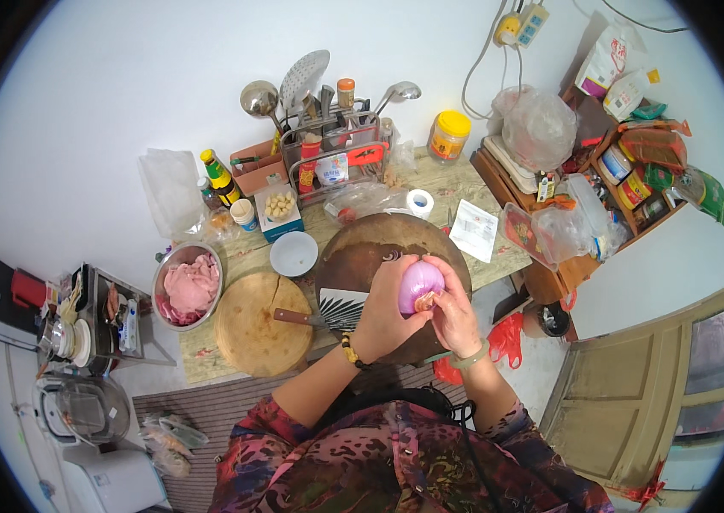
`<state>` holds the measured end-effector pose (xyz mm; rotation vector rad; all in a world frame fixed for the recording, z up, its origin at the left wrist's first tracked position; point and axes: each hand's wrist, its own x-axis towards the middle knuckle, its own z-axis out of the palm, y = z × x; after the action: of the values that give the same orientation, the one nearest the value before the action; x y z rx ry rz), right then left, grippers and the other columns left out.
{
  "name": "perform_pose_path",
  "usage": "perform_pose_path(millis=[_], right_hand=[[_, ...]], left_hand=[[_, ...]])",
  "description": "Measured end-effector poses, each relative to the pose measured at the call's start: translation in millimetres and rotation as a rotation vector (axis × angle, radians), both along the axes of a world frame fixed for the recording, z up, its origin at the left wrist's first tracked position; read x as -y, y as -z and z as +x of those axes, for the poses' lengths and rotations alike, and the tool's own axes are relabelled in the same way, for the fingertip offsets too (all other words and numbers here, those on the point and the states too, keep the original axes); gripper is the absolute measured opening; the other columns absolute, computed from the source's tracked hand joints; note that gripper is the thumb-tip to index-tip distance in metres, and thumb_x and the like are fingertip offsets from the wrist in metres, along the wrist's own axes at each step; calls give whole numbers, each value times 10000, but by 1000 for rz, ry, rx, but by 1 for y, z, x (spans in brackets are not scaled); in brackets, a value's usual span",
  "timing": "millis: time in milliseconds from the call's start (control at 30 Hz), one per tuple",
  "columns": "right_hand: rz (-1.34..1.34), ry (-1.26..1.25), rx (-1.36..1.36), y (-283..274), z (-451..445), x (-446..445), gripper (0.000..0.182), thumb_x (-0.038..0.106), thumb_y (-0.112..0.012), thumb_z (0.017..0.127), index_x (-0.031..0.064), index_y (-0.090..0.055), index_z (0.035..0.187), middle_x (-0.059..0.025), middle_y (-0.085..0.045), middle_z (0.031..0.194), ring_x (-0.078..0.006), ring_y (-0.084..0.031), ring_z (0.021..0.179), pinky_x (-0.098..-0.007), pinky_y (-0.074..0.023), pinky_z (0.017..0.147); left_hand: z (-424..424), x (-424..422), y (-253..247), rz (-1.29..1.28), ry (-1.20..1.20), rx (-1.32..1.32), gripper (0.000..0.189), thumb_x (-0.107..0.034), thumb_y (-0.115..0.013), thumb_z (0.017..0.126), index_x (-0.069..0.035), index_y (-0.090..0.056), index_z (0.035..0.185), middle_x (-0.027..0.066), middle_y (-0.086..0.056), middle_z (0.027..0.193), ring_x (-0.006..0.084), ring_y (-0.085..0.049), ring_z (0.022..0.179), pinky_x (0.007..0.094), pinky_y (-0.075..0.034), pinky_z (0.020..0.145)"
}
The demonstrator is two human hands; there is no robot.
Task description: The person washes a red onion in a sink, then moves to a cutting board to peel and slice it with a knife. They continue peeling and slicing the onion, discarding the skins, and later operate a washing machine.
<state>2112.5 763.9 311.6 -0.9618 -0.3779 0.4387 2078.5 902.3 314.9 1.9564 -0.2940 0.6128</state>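
A purple onion [420, 286] is held between both hands over the large dark round chopping board [355, 247]. My left hand [389, 308] wraps its left side; my right hand [455, 314] grips its right side, fingers at a brown patch of dry skin low on the bulb. A cleaver [341, 308] with a patterned blade and wooden handle lies to the left of my hands, its blade on the dark board and its handle over the lighter round wooden board [264, 346]. Small purple scraps [391, 255] lie on the dark board behind the onion.
Left of the boards stands a steel bowl [158, 282] of raw meat. Behind are a white bowl [293, 254], peeled garlic [279, 205] on a box, a sauce bottle [221, 177], a metal utensil rack [336, 186] and a tape roll [420, 203]. A cluttered wooden shelf [567, 272] stands right.
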Motion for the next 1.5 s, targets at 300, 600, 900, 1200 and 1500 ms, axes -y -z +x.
perform_pose_path(millis=[300, 600, 900, 1200, 1500], right_hand=[[42, 98, -49, -2, -3, 4, 446, 18, -334, 852, 25, -346, 1299, -65, -489, 1074, -82, -489, 829, -211, -419, 725], [22, -33, -130, 9, 15, -2, 470, -4, -408, 820, 21, -384, 1289, -64, -531, 1102, -105, -524, 735, -235, -458, 679], [-84, -267, -16, 64, 33, 5, 564, 214, -518, 875, 61, -283, 1364, -22, -498, 977, -79, -469, 790, -233, -419, 814], [16, -447, -105, 66, 52, -14, 529, 184, -471, 896, 46, -268, 1364, -79, -424, 1233, -177, -448, 1093, -319, -356, 953], [-71, -454, -234, 82, 60, -26, 484, 293, -449, 929, 67, -327, 1339, -68, -409, 1276, -177, -426, 1139, -324, -354, 958]], left_hand=[[1, 24, 4, 52, -120, 76, 726, -66, -728, 574, -7, -392, 1215, 178, -466, 1109, 334, -479, 999, 380, -397, 872], [4, 7, 19, 23, -112, 62, 676, -226, -708, 642, -16, -408, 1211, 173, -471, 1139, 344, -443, 1064, 410, -346, 933], [-9, -2, 46, -54, -107, 40, 584, -182, -696, 653, -51, -416, 1148, 164, -462, 1014, 341, -453, 966, 410, -367, 844], [-25, -9, 32, 58, -296, 116, 435, -120, -664, 665, -85, -466, 1051, 143, -464, 929, 329, -435, 875, 410, -368, 743], [-11, -21, 59, 163, -299, 23, 546, -238, -716, 569, -67, -475, 1028, 153, -503, 931, 340, -474, 893, 399, -396, 779]])
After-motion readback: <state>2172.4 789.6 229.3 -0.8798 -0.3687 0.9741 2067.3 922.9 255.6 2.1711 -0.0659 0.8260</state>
